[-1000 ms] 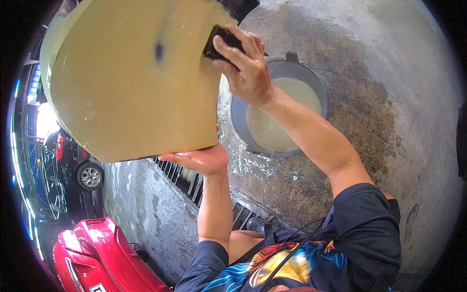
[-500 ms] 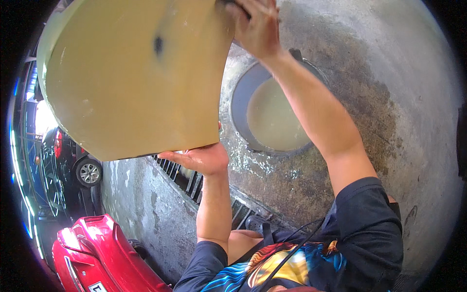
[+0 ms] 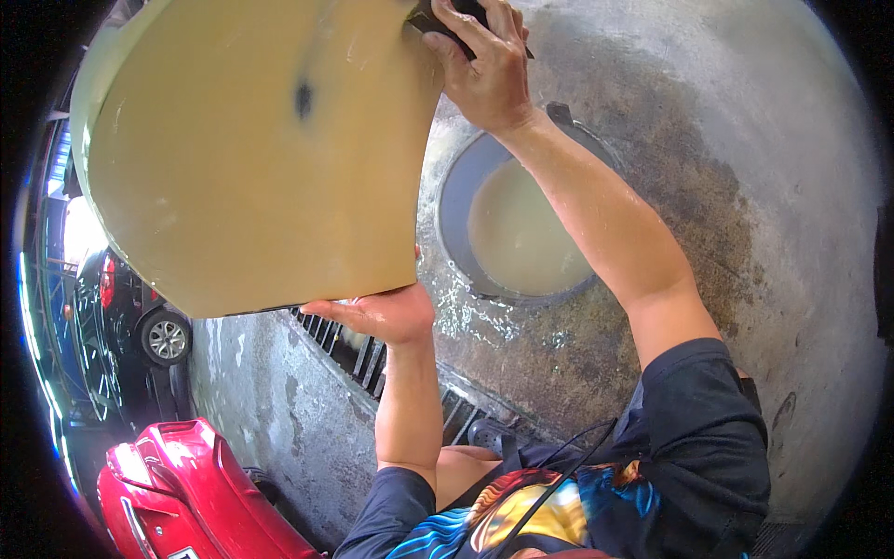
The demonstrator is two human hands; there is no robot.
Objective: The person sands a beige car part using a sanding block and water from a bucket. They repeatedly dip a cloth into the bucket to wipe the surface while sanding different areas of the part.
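Note:
A large, smooth, yellow-tan car body panel (image 3: 251, 177) fills the upper left, with a small dark spot near its middle. At its lower right corner, my left hand (image 3: 386, 312) holds the bottom edge from below; some of its fingers are hidden behind the panel. My right hand (image 3: 489, 79) is closed round a dark, flat sanding pad (image 3: 447, 26) and presses it on the panel's upper right edge. The skin of both hands looks wet.
A grey bucket (image 3: 453, 210) of cloudy water stands on the wet concrete floor, right of the panel. A metal drain grate (image 3: 326, 337) runs below. At lower left is a red car body part (image 3: 200, 484); a dark car (image 3: 126, 326) is parked at far left.
My right hand has slid slightly down along the panel's edge with the sanding pad, which shows more fully now. The panel's lower edge and the bucket sit slightly lower in view.

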